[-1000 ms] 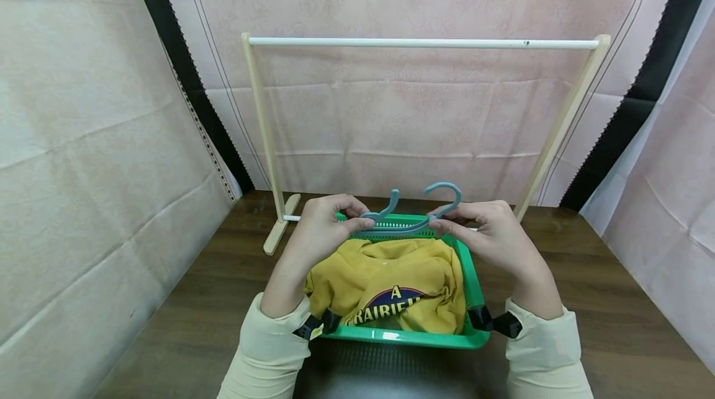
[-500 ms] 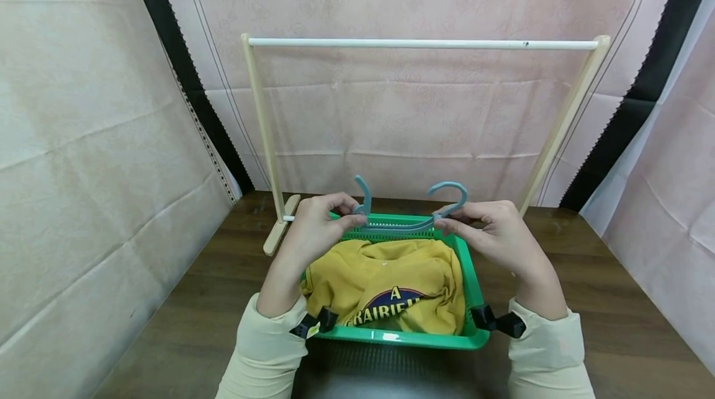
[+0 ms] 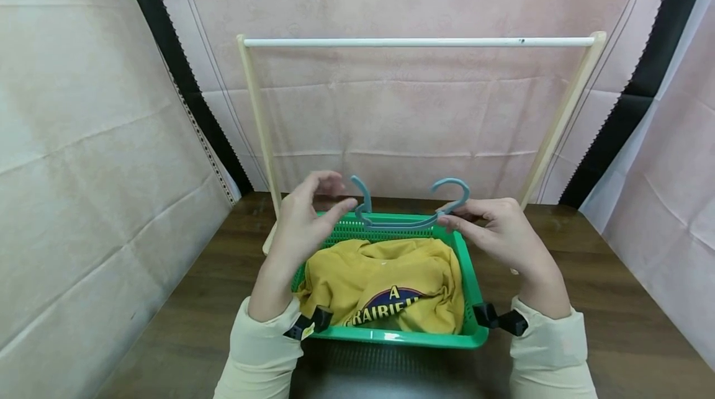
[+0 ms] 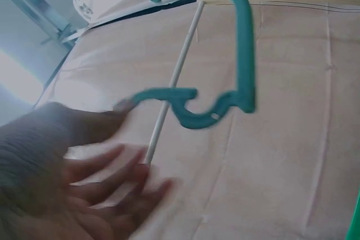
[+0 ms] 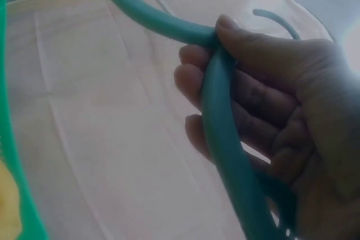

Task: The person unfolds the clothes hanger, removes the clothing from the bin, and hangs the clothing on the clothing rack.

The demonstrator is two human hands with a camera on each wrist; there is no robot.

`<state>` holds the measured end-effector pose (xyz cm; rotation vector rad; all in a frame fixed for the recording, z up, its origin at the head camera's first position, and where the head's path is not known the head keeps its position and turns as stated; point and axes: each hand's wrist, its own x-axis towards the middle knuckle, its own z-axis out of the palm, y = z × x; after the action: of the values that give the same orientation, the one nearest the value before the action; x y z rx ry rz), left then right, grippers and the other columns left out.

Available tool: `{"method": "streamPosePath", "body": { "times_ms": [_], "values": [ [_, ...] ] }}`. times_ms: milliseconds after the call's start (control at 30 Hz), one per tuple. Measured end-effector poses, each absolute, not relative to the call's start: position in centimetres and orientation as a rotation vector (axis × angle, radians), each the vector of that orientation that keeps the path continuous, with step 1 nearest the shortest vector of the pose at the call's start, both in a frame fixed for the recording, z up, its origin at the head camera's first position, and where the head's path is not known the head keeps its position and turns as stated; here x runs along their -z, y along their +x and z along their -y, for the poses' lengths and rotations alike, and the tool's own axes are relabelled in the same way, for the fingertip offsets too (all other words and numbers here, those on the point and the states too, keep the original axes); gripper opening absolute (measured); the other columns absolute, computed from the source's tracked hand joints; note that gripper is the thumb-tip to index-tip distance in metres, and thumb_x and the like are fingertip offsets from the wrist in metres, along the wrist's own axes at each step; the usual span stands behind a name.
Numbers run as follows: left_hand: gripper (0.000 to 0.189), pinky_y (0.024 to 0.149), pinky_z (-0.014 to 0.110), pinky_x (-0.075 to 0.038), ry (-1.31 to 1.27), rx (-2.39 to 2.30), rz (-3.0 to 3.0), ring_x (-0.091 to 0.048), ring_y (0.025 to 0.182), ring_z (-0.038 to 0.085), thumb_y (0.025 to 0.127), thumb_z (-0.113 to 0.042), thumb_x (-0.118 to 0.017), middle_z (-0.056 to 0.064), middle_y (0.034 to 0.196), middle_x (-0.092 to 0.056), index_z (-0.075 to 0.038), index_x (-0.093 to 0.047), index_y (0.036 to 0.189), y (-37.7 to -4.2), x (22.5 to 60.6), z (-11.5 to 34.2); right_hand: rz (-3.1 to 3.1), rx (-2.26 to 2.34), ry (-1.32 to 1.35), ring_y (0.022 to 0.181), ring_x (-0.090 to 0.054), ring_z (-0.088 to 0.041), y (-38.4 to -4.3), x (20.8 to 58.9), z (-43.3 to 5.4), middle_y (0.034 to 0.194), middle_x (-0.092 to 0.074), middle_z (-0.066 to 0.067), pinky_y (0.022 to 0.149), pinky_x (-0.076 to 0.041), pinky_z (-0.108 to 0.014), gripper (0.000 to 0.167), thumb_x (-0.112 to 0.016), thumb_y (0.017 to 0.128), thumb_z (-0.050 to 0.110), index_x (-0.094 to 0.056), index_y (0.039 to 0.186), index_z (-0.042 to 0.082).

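Note:
A light-blue plastic clothes hanger (image 3: 399,225) is held up over the far side of a green basket (image 3: 475,287). My right hand (image 3: 494,225) pinches it at the base of its hook, thumb on one side and fingers behind, as the right wrist view shows on the hanger (image 5: 222,116). Beside the hanger's curled left end, my left hand (image 3: 304,225) is spread with nothing in its grasp; its thumb tip is right by that end. In the left wrist view the left hand (image 4: 95,167) is blurred. A yellow garment (image 3: 385,281) with printed lettering lies bunched in the basket.
Behind the basket stands a rack with a white crossbar (image 3: 419,43) and pale side posts (image 3: 564,120). Everything rests on a dark wooden tabletop (image 3: 184,312). Pale cloth walls (image 3: 391,120) with black strips enclose the back and sides.
My left hand has let go of the hanger's left end and drawn back to the left, fingers spreading. The right hand keeps its pinch, shifted slightly right.

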<state>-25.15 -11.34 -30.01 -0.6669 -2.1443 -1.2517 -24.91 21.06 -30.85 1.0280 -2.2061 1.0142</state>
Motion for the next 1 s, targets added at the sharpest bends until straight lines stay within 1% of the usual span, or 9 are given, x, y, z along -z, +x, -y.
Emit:
{"method": "streamPosePath", "body": {
  "times_ms": [100,167,233,300,433,533,600,800,1000],
  "values": [
    [0.034,0.086,0.041,-0.056,-0.805,1.242,1.88,-0.062,0.101,0.017,0.091,-0.011,-0.077,0.009,0.111,-0.064,-0.005,-0.061,0.12,-24.7,29.6,11.2,2.245,-0.984,1.008,0.071,-0.07,-0.004,-25.0,31.0,-20.9,0.08,-0.073,0.014,0.059,-0.055,-0.021,0.016,-0.077,0.089,0.006,-0.079,0.097,0.02],
    [0.029,0.087,0.043,-0.055,-0.914,1.214,1.761,-0.062,0.1,0.021,0.091,-0.006,-0.075,0.011,0.11,-0.064,-0.002,-0.062,0.116,-24.3,29.3,10.7,2.273,-0.973,0.997,0.072,-0.07,-0.004,-25.0,31.1,-20.6,0.081,-0.073,0.016,0.061,-0.056,-0.021,0.014,-0.077,0.09,0.01,-0.079,0.098,0.021],
    [0.025,0.086,0.042,-0.055,-1.028,1.181,1.694,-0.063,0.098,0.023,0.09,-0.002,-0.074,0.012,0.107,-0.065,0.0,-0.064,0.112,-23.8,29.1,10.1,2.295,-0.96,0.992,0.074,-0.07,-0.004,-25.0,31.2,-20.4,0.083,-0.072,0.018,0.064,-0.056,-0.022,0.013,-0.077,0.09,0.012,-0.079,0.099,0.022],
    [0.022,0.084,0.039,-0.055,-1.135,1.155,1.681,-0.063,0.097,0.022,0.09,-0.001,-0.073,0.011,0.107,-0.066,0.0,-0.066,0.11,-23.5,29.0,9.4,2.306,-0.954,0.997,0.075,-0.07,-0.003,-25.0,31.2,-20.2,0.083,-0.072,0.018,0.066,-0.057,-0.024,0.013,-0.077,0.091,0.013,-0.078,0.1,0.022],
    [0.022,0.088,0.035,-0.053,-1.242,1.087,1.758,-0.062,0.104,0.018,0.093,-0.006,-0.071,0.008,0.112,-0.067,-0.004,-0.066,0.114,-23.1,29.2,8.3,2.293,-0.941,1.018,0.073,-0.069,-0.003,-24.9,31.2,-19.8,0.082,-0.072,0.015,0.067,-0.058,-0.025,0.014,-0.078,0.09,0.012,-0.078,0.1,0.023],
    [0.023,0.096,0.032,-0.051,-1.252,1.046,1.84,-0.062,0.111,0.016,0.095,-0.01,-0.069,0.006,0.116,-0.066,-0.006,-0.064,0.118,-23.1,29.5,7.7,2.268,-0.903,1.036,0.071,-0.068,-0.001,-24.9,31.1,-19.5,0.079,-0.073,0.013,0.067,-0.057,-0.021,0.014,-0.08,0.088,0.013,-0.078,0.097,0.023],
    [0.024,0.099,0.032,-0.05,-1.246,1.031,1.886,-0.061,0.113,0.015,0.097,-0.012,-0.068,0.006,0.118,-0.066,-0.006,-0.064,0.12,-23.2,29.8,7.5,2.253,-0.877,1.048,0.071,-0.068,0.0,-24.9,31.0,-19.4,0.077,-0.072,0.013,0.065,-0.056,-0.019,0.014,-0.081,0.087,0.014,-0.078,0.096,0.024],
    [0.028,0.101,0.031,-0.048,-1.202,1.001,1.996,-0.059,0.119,0.016,0.099,-0.017,-0.066,0.004,0.123,-0.064,-0.006,-0.062,0.125,-23.8,30.4,7.6,2.23,-0.897,1.075,0.072,-0.067,0.003,-24.8,30.8,-19.1,0.076,-0.071,0.016,0.067,-0.057,-0.019,0.017,-0.081,0.086,0.012,-0.077,0.096,0.025],
    [0.038,0.103,0.034,-0.047,-1.152,0.934,2.092,-0.055,0.124,0.017,0.1,-0.021,-0.066,0.005,0.13,-0.061,-0.006,-0.058,0.133,-24.2,30.8,7.8,2.236,-0.845,1.079,0.071,-0.066,0.004,-24.9,30.9,-19.1,0.076,-0.07,0.02,0.066,-0.056,-0.018,0.015,-0.082,0.086,0.016,-0.077,0.096,0.026]
  ]
}}
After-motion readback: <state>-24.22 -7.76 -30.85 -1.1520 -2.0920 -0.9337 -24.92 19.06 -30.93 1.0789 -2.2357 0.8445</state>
